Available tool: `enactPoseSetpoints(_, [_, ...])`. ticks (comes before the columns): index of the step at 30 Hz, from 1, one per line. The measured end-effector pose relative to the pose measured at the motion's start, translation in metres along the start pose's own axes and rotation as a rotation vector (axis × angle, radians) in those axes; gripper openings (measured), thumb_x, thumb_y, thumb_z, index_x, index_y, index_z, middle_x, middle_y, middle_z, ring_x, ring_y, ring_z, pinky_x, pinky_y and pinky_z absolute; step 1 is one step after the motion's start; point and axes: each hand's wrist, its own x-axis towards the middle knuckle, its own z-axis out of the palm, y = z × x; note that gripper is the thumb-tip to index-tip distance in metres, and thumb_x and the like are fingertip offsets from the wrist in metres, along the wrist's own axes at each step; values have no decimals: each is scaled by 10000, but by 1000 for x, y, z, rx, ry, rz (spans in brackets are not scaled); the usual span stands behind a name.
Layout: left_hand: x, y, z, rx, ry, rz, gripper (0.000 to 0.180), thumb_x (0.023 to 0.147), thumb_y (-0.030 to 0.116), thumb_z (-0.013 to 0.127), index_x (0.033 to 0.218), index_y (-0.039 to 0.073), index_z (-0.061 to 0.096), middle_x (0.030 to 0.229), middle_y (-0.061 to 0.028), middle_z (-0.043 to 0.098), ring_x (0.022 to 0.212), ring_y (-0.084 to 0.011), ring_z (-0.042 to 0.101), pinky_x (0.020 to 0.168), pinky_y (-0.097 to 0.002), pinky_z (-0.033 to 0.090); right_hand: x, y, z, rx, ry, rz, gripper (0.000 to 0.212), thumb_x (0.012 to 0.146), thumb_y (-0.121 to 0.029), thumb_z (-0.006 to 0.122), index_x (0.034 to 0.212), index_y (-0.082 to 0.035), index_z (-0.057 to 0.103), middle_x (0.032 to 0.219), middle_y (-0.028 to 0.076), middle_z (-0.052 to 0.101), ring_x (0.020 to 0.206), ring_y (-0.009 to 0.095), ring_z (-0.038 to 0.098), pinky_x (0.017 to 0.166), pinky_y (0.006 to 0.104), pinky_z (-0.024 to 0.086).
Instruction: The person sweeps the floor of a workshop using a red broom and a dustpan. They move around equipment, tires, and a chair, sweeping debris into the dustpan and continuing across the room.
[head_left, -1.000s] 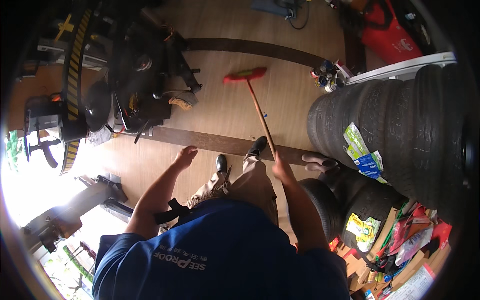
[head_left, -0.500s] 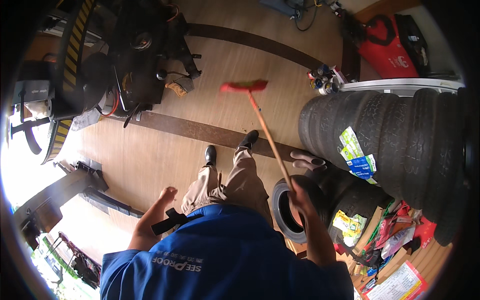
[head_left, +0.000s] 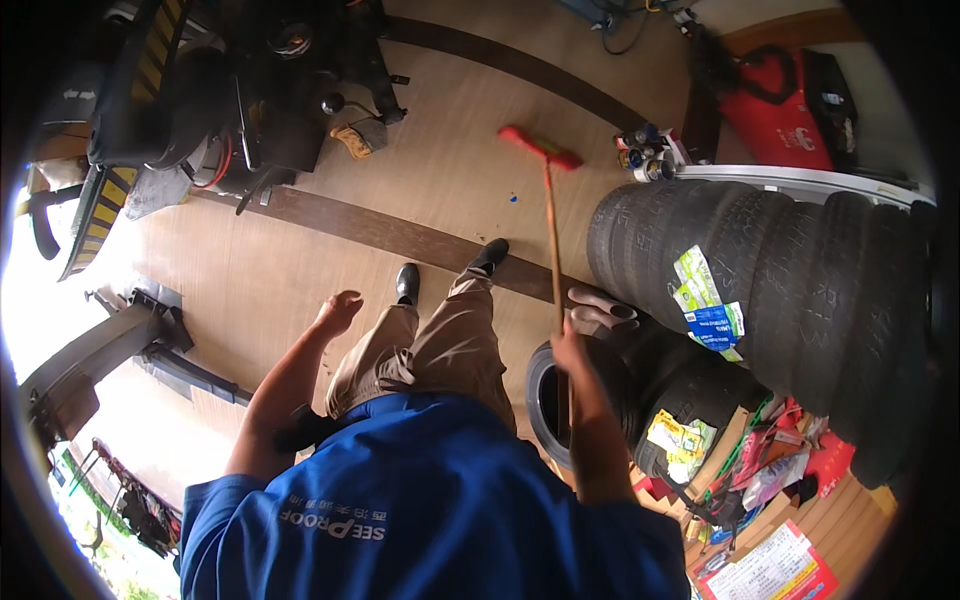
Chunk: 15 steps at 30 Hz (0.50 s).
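My right hand [head_left: 570, 350] is wrapped around the wooden handle of a broom [head_left: 553, 230]. The red broom head [head_left: 525, 140] is out ahead of me, over the floor, slightly blurred. The handle slants down from it, its lower end passing in front of a tyre [head_left: 545, 395]. Free of any object, my left hand [head_left: 342, 310] hangs out to the left of my legs, its fingers loosely curled and the thumb apart. A small blue scrap [head_left: 513, 199] lies on the floor left of the handle.
A row of tyres [head_left: 760, 260] lines the right side, with pinkish boots [head_left: 603, 308] beside it. Small cans [head_left: 645, 155] stand beyond. Black machinery [head_left: 290, 110] and a yellow glove [head_left: 350, 140] are ahead left. A dark strip [head_left: 350, 237] crosses the floor by my shoes.
The broom head has swung to the right and a little farther out, and its handle stands straighter. The blue scrap has come into sight. My left hand has moved forward.
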Motion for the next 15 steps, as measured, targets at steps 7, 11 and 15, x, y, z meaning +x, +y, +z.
enactPoseSetpoints(7, [7,-110,20,218,-183,-79,389,840,392,588,1083,90,620,985,-181,655,922,-311,635,803,-413,498,-233,20,27,12,-239,66,643,815,-155,569,1382,-26,293,1217,300,497,1173,412,460,968,408,384])
enactPoseSetpoints(11, [-12,-125,2,118,-112,-57,359,845,358,588,1078,87,627,962,-186,659,893,-308,641,767,-405,508,-276,11,-6,47,-279,34,630,796,-155,609,1370,-89,357,1276,260,446,1236,384,383,1015,412,319])
enactPoseSetpoints(15, [-28,-134,-20,30,2,-139,328,853,324,586,1065,78,635,911,-164,673,805,-263,658,697,-389,521,-213,-11,-15,-47,-27,-172,587,834,-165,565,1379,-127,351,934,260,604,843,377,626,736,431,489])
